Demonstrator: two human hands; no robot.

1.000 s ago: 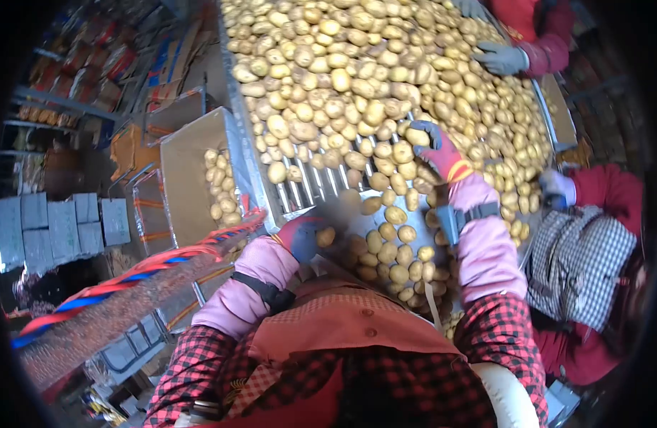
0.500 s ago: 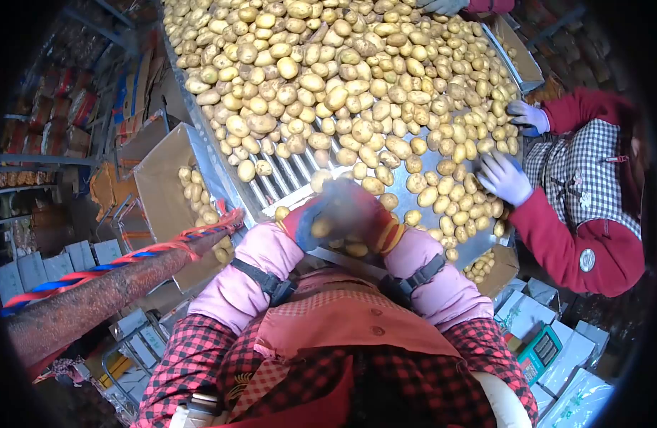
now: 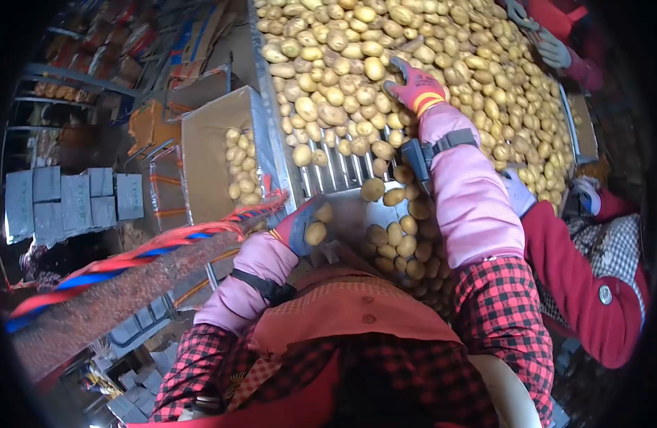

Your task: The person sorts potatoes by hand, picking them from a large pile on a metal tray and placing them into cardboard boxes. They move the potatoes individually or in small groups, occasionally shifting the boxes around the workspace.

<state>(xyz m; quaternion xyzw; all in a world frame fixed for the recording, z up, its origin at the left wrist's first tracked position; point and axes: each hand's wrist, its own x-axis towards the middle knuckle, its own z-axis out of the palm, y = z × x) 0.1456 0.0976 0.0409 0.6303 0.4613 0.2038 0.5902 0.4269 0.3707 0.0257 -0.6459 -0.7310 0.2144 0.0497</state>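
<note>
My left hand (image 3: 297, 227), in a red and blue glove, is low at the near edge of the sorting table, its fingers curled round a potato (image 3: 316, 233). A second potato (image 3: 323, 212) sits against the same hand. My right hand (image 3: 418, 87), in a red glove with a yellow cuff band, is stretched out over the potato pile (image 3: 478, 93). Its thumb and fingers are spread beside a potato (image 3: 375, 68), with nothing gripped that I can see. Below the pile, loose potatoes (image 3: 407, 246) lie on the metal surface, partly hidden by my right sleeve.
Metal rollers (image 3: 335, 170) show at the pile's near edge. An open cardboard box (image 3: 207, 153) with potatoes stands left, behind a rope-wrapped pole (image 3: 129, 278). A co-worker's sleeve (image 3: 578, 278) is close on my right; another person's gloved hand (image 3: 553, 50) is at the far right.
My hands were together over the near edge; now they are apart. The right has reached forward onto the pile, the left has stayed low with potatoes. The view has swung left.
</note>
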